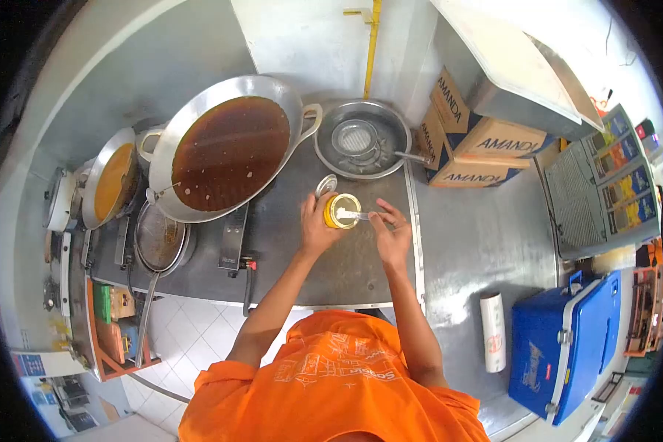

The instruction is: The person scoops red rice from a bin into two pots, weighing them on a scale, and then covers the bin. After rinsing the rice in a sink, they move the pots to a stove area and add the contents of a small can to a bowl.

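My left hand (315, 227) grips a small yellow jar (342, 211) that stands open on the steel counter (287, 250). Its round lid (325, 184) lies just behind the jar. My right hand (389, 234) holds a white plastic spoon (355, 214) whose bowl is over the jar's mouth. Both arms reach out from my orange shirt.
A big pan of dark oil (230, 151) sits left of the jar, with an orange-filled pan (113, 180) and a skimmer (158, 239) further left. A steel bowl with a strainer (361, 138) is behind. Cardboard boxes (468, 140), a blue cooler (563, 346) and a paper roll (493, 331) are at the right.
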Available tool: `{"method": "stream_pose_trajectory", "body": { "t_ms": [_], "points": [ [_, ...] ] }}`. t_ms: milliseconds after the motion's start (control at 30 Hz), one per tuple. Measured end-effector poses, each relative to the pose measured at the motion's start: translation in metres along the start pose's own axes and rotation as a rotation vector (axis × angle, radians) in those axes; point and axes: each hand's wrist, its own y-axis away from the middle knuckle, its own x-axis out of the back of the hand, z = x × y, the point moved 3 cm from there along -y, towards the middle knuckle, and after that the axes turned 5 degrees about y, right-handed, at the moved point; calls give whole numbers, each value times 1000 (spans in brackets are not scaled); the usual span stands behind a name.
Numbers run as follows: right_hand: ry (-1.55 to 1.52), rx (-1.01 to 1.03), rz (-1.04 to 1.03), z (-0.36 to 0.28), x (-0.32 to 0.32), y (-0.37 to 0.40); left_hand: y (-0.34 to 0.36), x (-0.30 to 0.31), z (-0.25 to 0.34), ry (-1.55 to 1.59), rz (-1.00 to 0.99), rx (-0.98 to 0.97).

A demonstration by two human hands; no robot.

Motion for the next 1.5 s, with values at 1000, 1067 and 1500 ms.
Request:
{"method": "stream_pose_trajectory", "body": {
  "t_ms": [1000,1067,1500],
  "points": [
    [-436,-276,-261,91,-43,-245,-140,-99,-57,-608,-206,238],
    [-422,-261,-251,98,-44,-257,-138,-97,-67,-581,-151,305],
    [548,872,-141,117,-55,-207,-139,-76,-57,-466,-105,532]
  ]
}}
